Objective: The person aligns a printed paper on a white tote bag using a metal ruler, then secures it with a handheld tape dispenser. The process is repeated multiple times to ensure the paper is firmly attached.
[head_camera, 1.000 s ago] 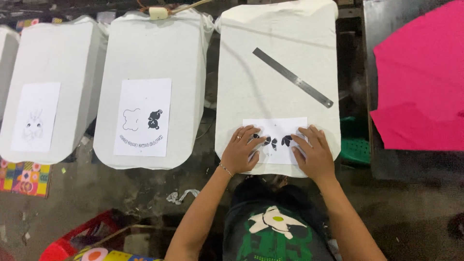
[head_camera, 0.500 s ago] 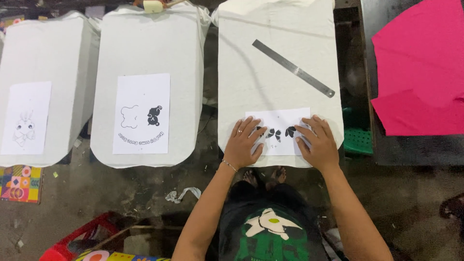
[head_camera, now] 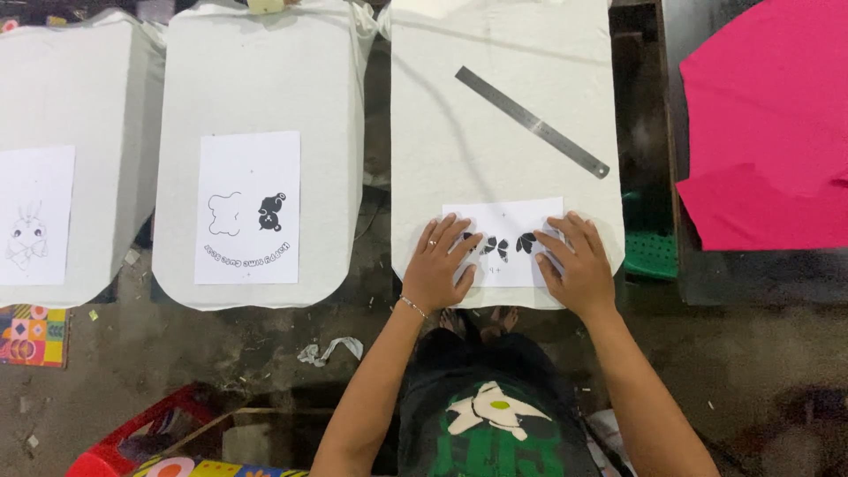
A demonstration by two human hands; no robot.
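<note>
A small white paper sheet with black butterfly shapes (head_camera: 505,223) lies near the front edge of a white cloth-covered board (head_camera: 495,132). My left hand (head_camera: 437,265) presses flat on the sheet's left part, fingers spread. My right hand (head_camera: 576,263) lies flat on its right part, fingers spread too. Neither hand holds anything. A steel ruler (head_camera: 532,121) lies slanted on the same board, beyond the sheet and apart from both hands.
Two more white cloth-covered boards stand to the left, one (head_camera: 261,106) with a printed animal sheet (head_camera: 248,208), the far one (head_camera: 62,106) with a line drawing (head_camera: 31,216). Pink fabric (head_camera: 764,124) lies at right on a dark table. A green crate (head_camera: 649,254) and floor scraps sit below.
The view has shifted slightly; both hands stay flat on the butterfly sheet, which sits in the same spot on the board.
</note>
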